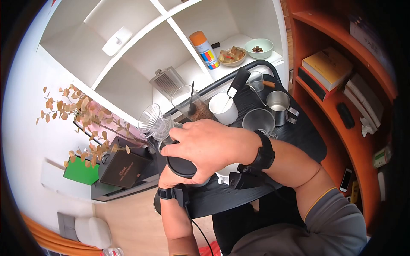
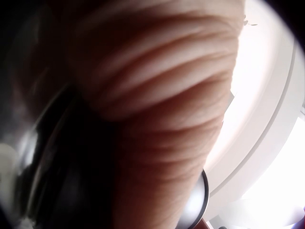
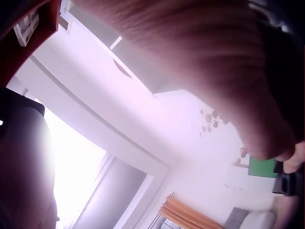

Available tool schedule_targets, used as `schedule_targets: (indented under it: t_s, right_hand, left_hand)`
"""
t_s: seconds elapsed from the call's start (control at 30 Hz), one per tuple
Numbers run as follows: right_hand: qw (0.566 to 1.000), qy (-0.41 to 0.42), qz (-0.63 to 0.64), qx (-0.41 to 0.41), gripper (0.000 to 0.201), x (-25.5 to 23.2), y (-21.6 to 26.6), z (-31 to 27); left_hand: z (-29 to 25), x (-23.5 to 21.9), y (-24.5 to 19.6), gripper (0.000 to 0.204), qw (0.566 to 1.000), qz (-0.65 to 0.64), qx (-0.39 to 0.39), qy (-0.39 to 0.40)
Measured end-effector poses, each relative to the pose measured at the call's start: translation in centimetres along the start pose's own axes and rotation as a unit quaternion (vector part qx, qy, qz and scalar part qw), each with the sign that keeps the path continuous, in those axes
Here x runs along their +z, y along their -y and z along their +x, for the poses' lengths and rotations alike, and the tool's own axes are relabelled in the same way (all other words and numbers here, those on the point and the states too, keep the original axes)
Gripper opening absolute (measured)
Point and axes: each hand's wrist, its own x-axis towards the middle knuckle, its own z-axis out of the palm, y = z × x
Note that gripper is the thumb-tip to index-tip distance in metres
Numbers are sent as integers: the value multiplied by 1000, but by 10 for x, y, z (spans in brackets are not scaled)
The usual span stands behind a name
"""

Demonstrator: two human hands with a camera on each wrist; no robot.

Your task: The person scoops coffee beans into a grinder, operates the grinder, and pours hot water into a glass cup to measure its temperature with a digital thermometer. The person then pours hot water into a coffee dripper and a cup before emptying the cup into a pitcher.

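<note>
Over the front left of the black table, both hands are at a round vessel with a dark flat top [image 1: 181, 167]. My right hand [image 1: 209, 147] lies across it from above, fingers spread to the far rim and thumb bent down at the near edge. Lower down, my left hand [image 1: 169, 177] holds the vessel's side, its fingers mostly hidden behind the right hand and the dark top. In the left wrist view, the palm [image 2: 162, 95] fills the frame beside something dark and glossy. A clear ribbed glass dripper [image 1: 151, 121] stands just beyond the right fingertips.
Behind the hands are a clear container with brown contents [image 1: 200, 112], a white mug [image 1: 226, 113] with a black-handled whisk [image 1: 239, 83], a glass cup [image 1: 258, 119] and a metal pitcher [image 1: 278, 104]. A white cup [image 1: 226, 173] sits under the right wrist. White shelves [image 1: 171, 25] rise behind.
</note>
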Motion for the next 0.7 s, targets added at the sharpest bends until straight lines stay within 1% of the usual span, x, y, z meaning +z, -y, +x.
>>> schedule_targets:
  t_s: [0.03, 0.1, 0.13, 0.17, 0.2, 0.27, 0.3, 0.33, 0.4, 0.43, 0.53, 0.6, 0.63, 0.67, 0.7]
  right_hand:
    - [1000, 2, -1, -1, 65, -1, -1, 0]
    - [996, 39, -23, 74, 67, -6, -1, 1]
    - [996, 39, -24, 75, 67, -8, 0, 1]
    - [992, 38, -34, 116, 68, -10, 1, 1]
    - [986, 39, -44, 157, 69, -11, 1, 1]
    - [986, 44, -43, 154, 68, -12, -1, 1]
    - [987, 48, -42, 149, 67, -12, -3, 1]
    - [987, 50, -42, 147, 67, -10, -6, -1]
    - [1000, -11, -23, 4, 66, -4, -12, -2]
    - [1000, -11, -22, 2, 66, -1, -12, -2]
    - [1000, -25, -17, 6, 64, -1, -5, -1]
    - [997, 20, -23, 74, 64, -7, -3, -1]
    - [997, 18, -26, 74, 64, -11, 0, 0]
    - [991, 34, -25, 129, 61, -15, 3, 0]
    - [981, 48, -23, 184, 58, -19, 5, 1]
  left_hand:
    - [0, 1, -1, 86, 1000, 3, -14, 1]
    - [1, 2, -3, 88, 999, 12, -41, 5]
    - [1, 3, -4, 88, 998, 17, -55, 8]
    - [2, 8, 0, 84, 998, 52, 20, -32]
    - [3, 10, 0, 84, 998, 51, 20, -31]
    - [6, 13, -4, 74, 995, 81, 4, -54]
    - [7, 9, -5, 81, 994, 100, 24, -30]
    - [7, 6, -4, 81, 994, 99, 24, -32]
    - [8, 3, -7, 82, 997, 20, 68, 24]
    - [7, 6, -10, 75, 995, 19, 96, 14]
    - [4, 6, -8, 75, 997, 5, 74, 4]
    - [5, 7, -4, 74, 999, -11, 53, 0]
    - [6, 8, -3, 74, 999, -18, 43, -1]
    - [6, 10, -2, 74, 999, -17, 46, 0]
    - [7, 11, -1, 73, 999, 8, 32, -5]
